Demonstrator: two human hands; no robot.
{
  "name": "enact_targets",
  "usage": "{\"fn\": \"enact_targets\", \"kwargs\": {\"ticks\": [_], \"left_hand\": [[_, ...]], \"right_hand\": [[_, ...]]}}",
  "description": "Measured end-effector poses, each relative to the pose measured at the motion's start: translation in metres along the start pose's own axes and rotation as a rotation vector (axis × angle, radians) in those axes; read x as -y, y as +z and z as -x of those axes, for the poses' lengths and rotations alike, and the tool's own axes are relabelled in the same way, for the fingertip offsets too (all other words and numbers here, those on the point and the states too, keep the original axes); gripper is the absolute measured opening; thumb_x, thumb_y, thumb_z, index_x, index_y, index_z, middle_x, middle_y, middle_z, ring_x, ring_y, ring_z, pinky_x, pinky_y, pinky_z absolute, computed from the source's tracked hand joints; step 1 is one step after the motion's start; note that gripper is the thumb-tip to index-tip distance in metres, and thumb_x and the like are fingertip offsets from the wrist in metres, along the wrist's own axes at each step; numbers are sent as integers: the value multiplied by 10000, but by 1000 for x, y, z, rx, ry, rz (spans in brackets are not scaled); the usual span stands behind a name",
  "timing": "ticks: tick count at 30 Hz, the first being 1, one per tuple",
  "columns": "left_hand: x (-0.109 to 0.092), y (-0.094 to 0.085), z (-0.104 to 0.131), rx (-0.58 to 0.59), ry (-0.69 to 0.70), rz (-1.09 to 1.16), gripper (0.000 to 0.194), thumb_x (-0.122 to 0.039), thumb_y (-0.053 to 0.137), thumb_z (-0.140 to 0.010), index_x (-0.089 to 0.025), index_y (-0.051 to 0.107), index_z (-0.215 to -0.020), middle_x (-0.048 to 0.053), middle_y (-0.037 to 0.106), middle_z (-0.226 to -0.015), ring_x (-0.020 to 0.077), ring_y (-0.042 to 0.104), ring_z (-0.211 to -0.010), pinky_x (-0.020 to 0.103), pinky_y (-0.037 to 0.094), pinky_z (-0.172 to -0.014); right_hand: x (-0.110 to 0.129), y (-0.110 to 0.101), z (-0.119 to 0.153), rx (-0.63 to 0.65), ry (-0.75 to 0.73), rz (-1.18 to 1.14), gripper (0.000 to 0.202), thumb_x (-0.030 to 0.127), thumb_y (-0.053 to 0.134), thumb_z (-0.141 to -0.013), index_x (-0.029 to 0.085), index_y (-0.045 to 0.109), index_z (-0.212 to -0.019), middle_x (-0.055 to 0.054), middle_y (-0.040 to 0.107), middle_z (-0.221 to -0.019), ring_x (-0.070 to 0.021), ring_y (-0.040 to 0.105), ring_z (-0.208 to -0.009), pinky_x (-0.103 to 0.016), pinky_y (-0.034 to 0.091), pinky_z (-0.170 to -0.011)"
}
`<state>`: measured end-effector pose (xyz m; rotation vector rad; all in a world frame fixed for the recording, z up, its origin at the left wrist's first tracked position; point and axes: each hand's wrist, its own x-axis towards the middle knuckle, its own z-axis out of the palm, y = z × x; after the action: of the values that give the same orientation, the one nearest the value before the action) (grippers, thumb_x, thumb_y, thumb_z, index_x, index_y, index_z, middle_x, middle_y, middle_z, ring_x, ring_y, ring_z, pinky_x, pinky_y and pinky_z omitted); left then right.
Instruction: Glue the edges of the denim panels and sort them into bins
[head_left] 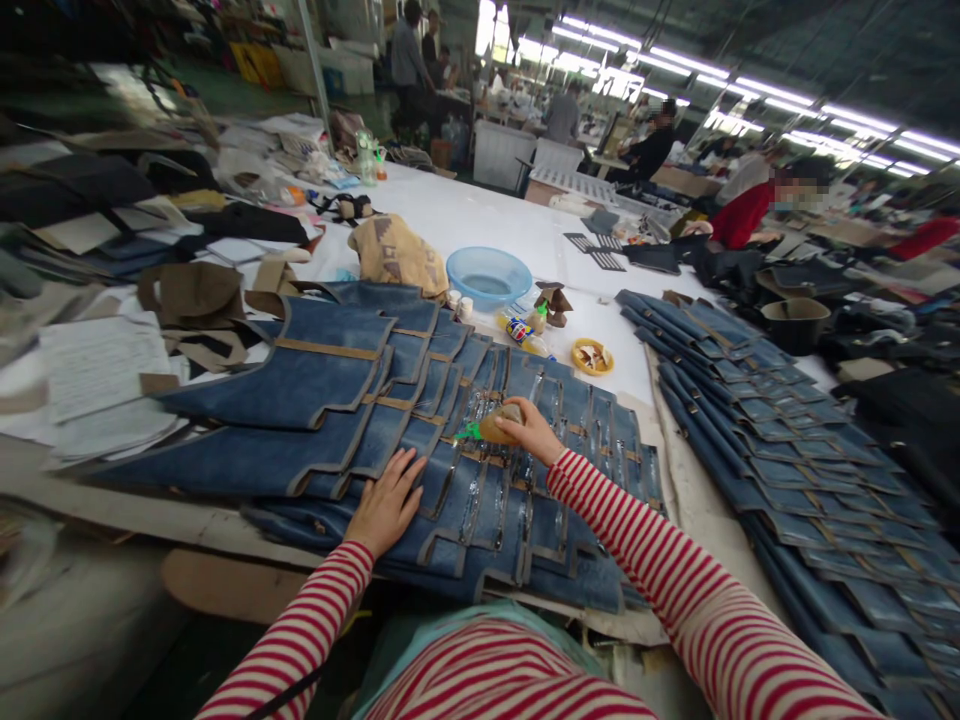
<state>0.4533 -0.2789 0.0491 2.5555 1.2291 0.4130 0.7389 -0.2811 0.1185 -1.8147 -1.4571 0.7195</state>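
Observation:
Overlapping blue panels (330,350) with brown edging lie in staggered rows across the table before me. My left hand (386,503) rests on them, palm down with fingers spread, holding nothing. To its upper right, my right hand (531,432) is wrapped round a squeeze bottle (501,425) of yellowish-brown contents. The bottle is tilted, its green nozzle pointing left at a panel edge. Shiny wet-looking strips show on the panels beneath and right of the bottle.
Behind the panels are a blue basin (489,277), a patterned cloth (397,255), a lying plastic bottle (519,328) and a yellow dish (592,357). More blue panels (780,470) lie right; papers (105,370) lie left. People stand farther back.

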Motion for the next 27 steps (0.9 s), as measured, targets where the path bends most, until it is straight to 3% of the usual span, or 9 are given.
{"fn": "enact_targets", "kwargs": {"ticks": [5,13,20,27], "left_hand": [[0,1,2,11,-7,13,459,-325,258,-891,-290,257,-1348,53,295,-1428,196,223,-1319,503,339,-948],[-2,1,5,9,-18,23,456,-319,264,-889,-299,268,-1345,52,312,-1420,200,237,-1314,510,328,-961],[-3,2,8,-12,-11,37,454,-299,269,-889,-297,274,-1342,49,318,-1418,193,235,-1315,490,327,-969],[-3,2,9,-6,-21,38,451,-297,265,-889,-296,278,-1340,46,315,-1419,191,233,-1316,500,322,-971]], "right_hand": [[10,3,19,78,-57,7,401,385,588,-712,192,493,-1051,-38,519,-984,-180,507,-917,-366,414,-855],[29,8,57,167,-290,50,391,294,608,-723,198,472,-1077,-56,484,-1027,-179,480,-968,-362,412,-875],[43,19,85,269,-445,121,428,324,601,-744,194,452,-1123,-93,466,-1117,-192,439,-1061,-384,388,-943],[47,19,87,219,-501,209,427,349,576,-760,193,454,-1139,-105,455,-1144,-205,430,-1079,-396,397,-946]]}}
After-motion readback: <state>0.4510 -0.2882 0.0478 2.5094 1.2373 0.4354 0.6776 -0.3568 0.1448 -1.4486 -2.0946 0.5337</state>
